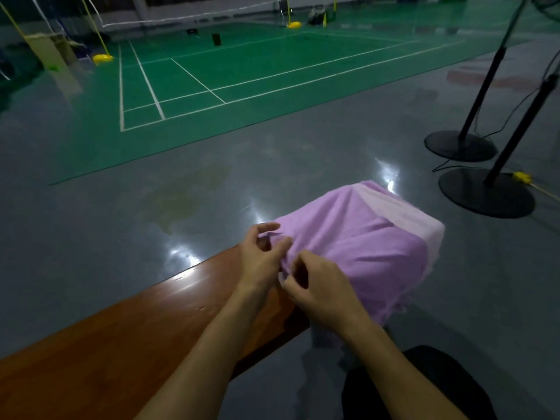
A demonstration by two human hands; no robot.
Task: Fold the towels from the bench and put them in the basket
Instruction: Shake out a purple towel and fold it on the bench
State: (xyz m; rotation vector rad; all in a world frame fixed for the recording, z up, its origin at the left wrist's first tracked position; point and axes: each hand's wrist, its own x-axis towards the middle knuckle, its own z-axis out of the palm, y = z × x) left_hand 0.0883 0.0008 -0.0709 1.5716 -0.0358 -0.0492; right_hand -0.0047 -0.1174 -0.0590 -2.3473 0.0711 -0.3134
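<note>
On glossy wooden bench [127, 322], both hands [291, 277] pinching soft purple towel [363, 237]

A: Support surfaces?
B: One long, glossy reddish-brown wooden bench [127, 338], running from lower left toward centre. One shiny grey floor [121, 213] under and around it, adjoining a green court mat with white lines [230, 77].
A: Lying on the bench?
B: One lilac terry towel with a paler band [360, 237], draped over the bench's far end.
A: Standing on the floor?
B: Two round black stand bases [485, 192], near each other at right, with a black cable [448, 165] beside them.
</note>
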